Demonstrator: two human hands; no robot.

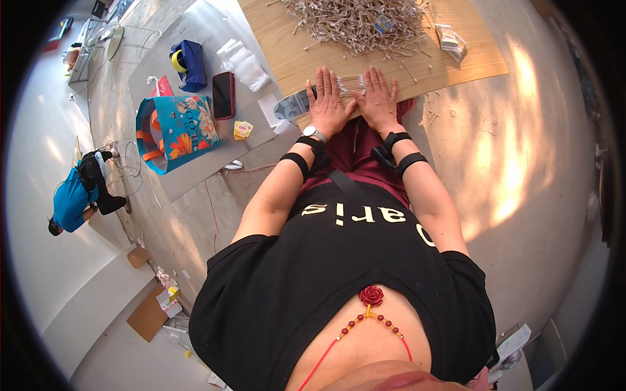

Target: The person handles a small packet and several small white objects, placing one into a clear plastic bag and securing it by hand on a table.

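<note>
My left fingers [326, 81] and right fingers [376, 81] lie straight and flat, clasping nothing, at the nine and three o'clock ends of a row of cotton swabs [352, 85], near my edge of the wooden surface [280, 39]. I judge this small batch mostly lined up, with far more left to sort: a big loose pile [365, 23] sprawls at twelve o'clock from the row, its sticks pointing every way. Small packs [451, 42] sit at two o'clock; what they hold, I can't tell. The row's swabs look thin, pale and close to parallel, their sticks running from nine to three o'clock
</note>
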